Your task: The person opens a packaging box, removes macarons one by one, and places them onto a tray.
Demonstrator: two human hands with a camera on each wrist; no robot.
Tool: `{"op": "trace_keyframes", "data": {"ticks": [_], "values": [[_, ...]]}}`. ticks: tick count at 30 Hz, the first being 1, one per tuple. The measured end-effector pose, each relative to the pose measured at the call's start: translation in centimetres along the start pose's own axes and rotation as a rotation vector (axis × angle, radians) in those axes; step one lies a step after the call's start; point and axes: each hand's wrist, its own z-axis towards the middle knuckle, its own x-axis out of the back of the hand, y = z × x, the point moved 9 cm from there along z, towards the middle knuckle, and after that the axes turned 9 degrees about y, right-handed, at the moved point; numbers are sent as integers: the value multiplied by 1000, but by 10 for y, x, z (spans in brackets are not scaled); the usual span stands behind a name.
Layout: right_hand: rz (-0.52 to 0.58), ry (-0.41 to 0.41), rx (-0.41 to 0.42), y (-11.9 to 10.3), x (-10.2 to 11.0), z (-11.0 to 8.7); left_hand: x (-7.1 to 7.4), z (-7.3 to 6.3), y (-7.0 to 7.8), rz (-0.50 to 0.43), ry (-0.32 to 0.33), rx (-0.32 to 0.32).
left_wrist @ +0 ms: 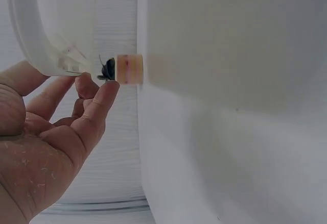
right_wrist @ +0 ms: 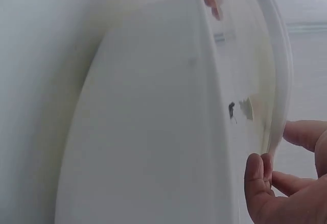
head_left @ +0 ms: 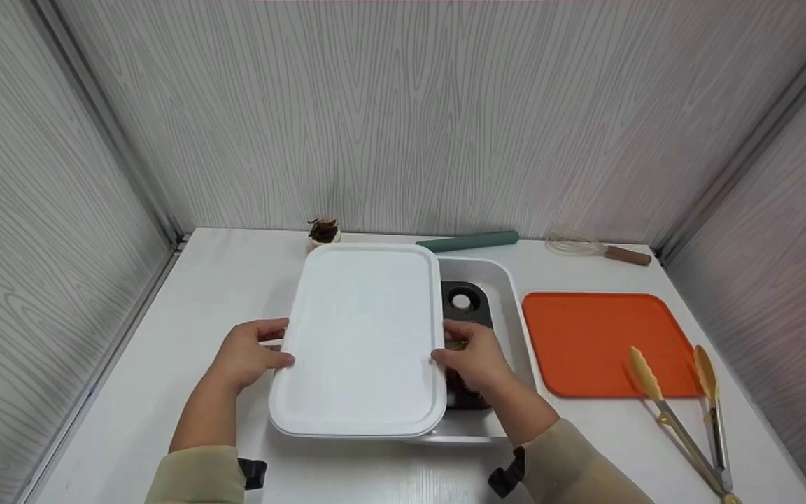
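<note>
Both hands hold a white rectangular lid (head_left: 364, 336) by its two long sides, tilted above a white plastic bin (head_left: 525, 336). My left hand (head_left: 245, 353) pinches the left edge, thumb on top. On the opposite edge, my right hand (head_left: 473, 353) grips with thumb and fingers. The lid covers the bin's left part; its right part shows a dark muffin tin (head_left: 469, 290) with a small white piece (head_left: 461, 302) in one cup. In the right wrist view, the lid's rim (right_wrist: 283, 71) is raised beside the bin wall (right_wrist: 143, 112).
An orange tray (head_left: 606, 343) lies right of the bin, with yellow-tipped tongs (head_left: 686, 427) partly over it. Along the back are a small cup with dark contents (head_left: 324, 234), a green rod (head_left: 473, 241) and a whisk (head_left: 599, 250). Grey panels (head_left: 403, 119) enclose the table.
</note>
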Motion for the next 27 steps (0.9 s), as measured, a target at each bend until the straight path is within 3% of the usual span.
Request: {"op": "trace_keyframes", "data": {"ticks": [5,9,17,23,27], "values": [[20,-52,37,-9,-28,-6,22,0,-14,38,21,18],[20,-77,16,-12,-48,-13,37,0,-24,56,48,36],[-14,-55,54,-29,-78,-24,60,0,-40,107,90,52],[-51,-112,-17,-33,-103,-33,79,4,-47,115,149,74],[-63,-143,-5,-42,-118,-37,90,4,-55,140,174,101]]}}
